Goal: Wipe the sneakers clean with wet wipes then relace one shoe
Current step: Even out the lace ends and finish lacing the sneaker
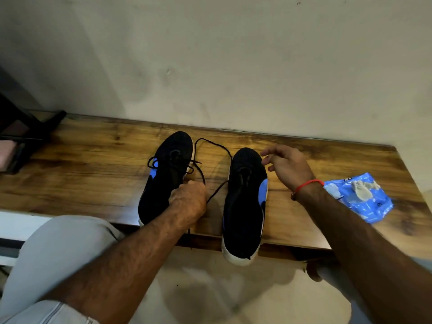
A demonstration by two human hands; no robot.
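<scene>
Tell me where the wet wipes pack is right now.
In the head view, the blue wet wipes pack lies on the wooden bench at the far right, just beyond the right hand's wrist, right of the right-side sneaker.

Left hand [188, 201]: fist-curled, knuckles up, pinching a thin cord. Right hand [286, 163]: raised, fingers loosely spread, holding nothing; red thread [307, 184] round wrist.

Your left hand [188, 202] hides where its fingers meet the lace [211, 146]; the print on the blue packet [358, 197] is too blurred to read.
</scene>
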